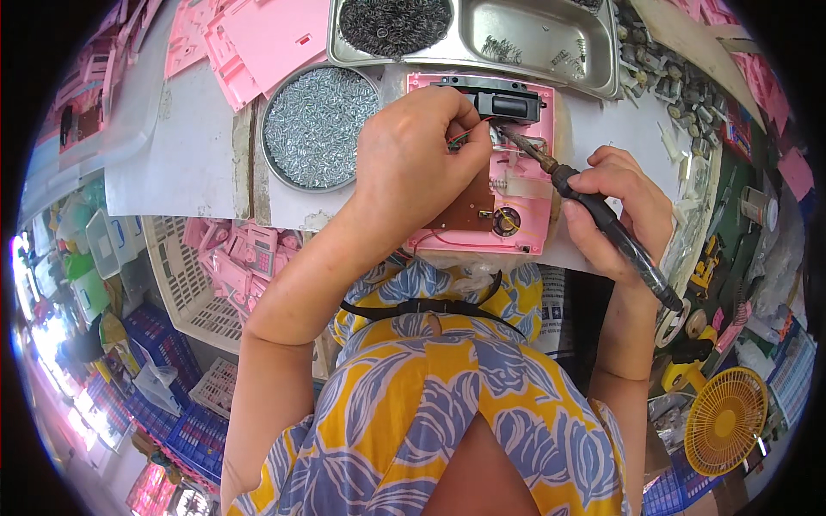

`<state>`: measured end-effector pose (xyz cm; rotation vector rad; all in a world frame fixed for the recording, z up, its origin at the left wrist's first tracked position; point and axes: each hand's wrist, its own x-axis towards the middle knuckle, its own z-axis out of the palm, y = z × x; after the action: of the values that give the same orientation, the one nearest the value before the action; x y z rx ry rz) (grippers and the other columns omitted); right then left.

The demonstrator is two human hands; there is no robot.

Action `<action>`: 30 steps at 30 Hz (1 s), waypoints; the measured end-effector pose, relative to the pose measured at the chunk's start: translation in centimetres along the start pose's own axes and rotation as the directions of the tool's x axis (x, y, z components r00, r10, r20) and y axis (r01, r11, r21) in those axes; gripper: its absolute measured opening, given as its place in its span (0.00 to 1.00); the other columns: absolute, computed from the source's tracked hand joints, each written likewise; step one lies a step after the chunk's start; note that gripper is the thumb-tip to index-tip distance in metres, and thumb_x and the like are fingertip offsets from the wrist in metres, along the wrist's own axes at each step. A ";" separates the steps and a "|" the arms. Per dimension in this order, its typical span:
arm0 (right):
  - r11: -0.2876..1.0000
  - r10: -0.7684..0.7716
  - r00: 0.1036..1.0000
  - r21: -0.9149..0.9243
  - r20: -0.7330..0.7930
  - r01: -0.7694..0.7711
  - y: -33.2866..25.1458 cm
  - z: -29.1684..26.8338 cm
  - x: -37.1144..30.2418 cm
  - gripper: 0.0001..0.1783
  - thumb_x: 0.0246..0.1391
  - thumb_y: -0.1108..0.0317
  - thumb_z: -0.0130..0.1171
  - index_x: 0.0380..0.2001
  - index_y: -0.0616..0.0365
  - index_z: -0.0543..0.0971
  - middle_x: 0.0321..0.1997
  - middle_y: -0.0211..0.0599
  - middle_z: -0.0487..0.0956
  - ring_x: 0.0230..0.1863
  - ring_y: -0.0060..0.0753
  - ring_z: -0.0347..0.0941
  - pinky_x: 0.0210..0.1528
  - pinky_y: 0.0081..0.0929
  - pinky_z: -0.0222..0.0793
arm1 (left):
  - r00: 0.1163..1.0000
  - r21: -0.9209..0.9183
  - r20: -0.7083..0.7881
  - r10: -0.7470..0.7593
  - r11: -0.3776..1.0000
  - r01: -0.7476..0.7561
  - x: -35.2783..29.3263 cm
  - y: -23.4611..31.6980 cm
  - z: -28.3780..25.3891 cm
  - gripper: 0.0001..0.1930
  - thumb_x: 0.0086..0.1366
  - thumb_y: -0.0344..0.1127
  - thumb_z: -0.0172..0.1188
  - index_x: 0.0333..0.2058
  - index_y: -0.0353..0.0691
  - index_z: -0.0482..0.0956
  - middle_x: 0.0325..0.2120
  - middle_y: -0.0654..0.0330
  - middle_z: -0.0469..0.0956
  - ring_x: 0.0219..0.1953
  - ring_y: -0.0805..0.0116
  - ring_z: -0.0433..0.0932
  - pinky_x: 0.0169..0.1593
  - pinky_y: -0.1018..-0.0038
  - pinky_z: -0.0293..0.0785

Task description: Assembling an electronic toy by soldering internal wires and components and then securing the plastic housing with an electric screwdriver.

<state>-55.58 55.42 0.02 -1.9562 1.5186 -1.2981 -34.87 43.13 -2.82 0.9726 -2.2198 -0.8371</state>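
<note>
A pink plastic casing [535,236] lies in front of me with its inside facing up. It holds a brown circuit board [465,209], a small round speaker [506,222] and a black rectangular part [509,105] along its far edge. My left hand [411,150] is pinched over the casing, with a thin red wire [484,121] at its fingertips; a green wire shows beside it. In my right hand [626,206] is a black-handled soldering iron [613,225], gripped like a pen. Its tip reaches beside the left fingertips, just below the black part; whether it touches anything I cannot tell.
A round tin of small silvery screws [314,129] stands left of the casing. Behind is a metal tray [538,73] with springs. Pink panels [271,43] lie far left, metal parts [680,95] far right. A basket [185,275] of pink casings sits lower left, a yellow basket [727,421] lower right.
</note>
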 end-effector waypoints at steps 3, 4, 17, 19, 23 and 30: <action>1.000 -0.005 1.000 -0.005 -0.010 0.005 0.2 0.2 0.1 0.14 0.39 0.78 0.69 0.34 0.61 0.82 0.26 0.37 0.80 0.25 0.36 0.74 0.35 0.30 0.71 | 1.000 -0.003 -0.007 0.003 1.000 -0.003 0.0 0.1 0.0 0.06 0.58 0.31 0.69 0.27 0.36 0.81 0.21 0.62 0.80 0.21 0.74 0.76 0.27 0.76 0.72; 1.000 -0.005 1.000 -0.005 -0.014 0.005 0.2 0.2 0.0 0.14 0.39 0.78 0.69 0.34 0.61 0.82 0.26 0.37 0.80 0.25 0.36 0.74 0.35 0.30 0.71 | 1.000 -0.006 -0.008 0.003 1.000 -0.004 0.0 0.1 0.0 0.06 0.58 0.31 0.69 0.27 0.36 0.81 0.21 0.62 0.80 0.21 0.74 0.76 0.27 0.76 0.72; 1.000 -0.008 1.000 -0.003 -0.004 0.008 0.0 0.1 0.2 0.13 0.40 0.78 0.69 0.34 0.61 0.81 0.26 0.37 0.80 0.25 0.35 0.73 0.35 0.30 0.71 | 0.999 -0.028 -0.036 0.006 1.000 -0.007 -0.2 -0.2 0.6 0.06 0.56 0.33 0.68 0.28 0.40 0.80 0.24 0.57 0.80 0.26 0.55 0.80 0.30 0.63 0.76; 1.000 -0.010 1.000 -0.008 -0.009 0.010 0.0 0.2 0.1 0.13 0.40 0.77 0.70 0.34 0.61 0.81 0.27 0.37 0.81 0.25 0.35 0.73 0.35 0.30 0.71 | 0.999 -0.021 -0.046 0.013 1.000 -0.014 -0.2 -0.1 0.5 0.06 0.56 0.33 0.68 0.28 0.40 0.80 0.24 0.57 0.80 0.26 0.55 0.80 0.30 0.63 0.76; 1.000 -0.019 1.000 -0.006 -0.004 0.019 0.1 0.0 0.1 0.13 0.40 0.77 0.70 0.34 0.61 0.81 0.27 0.37 0.81 0.25 0.35 0.73 0.35 0.30 0.71 | 0.998 0.011 -0.061 0.036 0.999 -0.035 -0.2 -0.2 0.6 0.05 0.56 0.32 0.68 0.28 0.40 0.80 0.24 0.57 0.80 0.26 0.55 0.80 0.29 0.63 0.75; 0.999 -0.025 1.000 0.023 0.000 0.025 -0.3 -0.9 -0.6 0.14 0.40 0.77 0.70 0.35 0.63 0.81 0.26 0.38 0.80 0.25 0.37 0.73 0.39 0.35 0.72 | 0.997 0.005 -0.068 0.031 1.000 -0.030 -0.2 -0.1 0.7 0.06 0.56 0.33 0.68 0.28 0.40 0.80 0.24 0.57 0.80 0.26 0.56 0.80 0.29 0.63 0.76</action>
<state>-56.18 56.30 0.46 -1.9671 1.4772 -1.3199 -35.19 43.47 -3.38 0.9526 -2.1737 -0.7753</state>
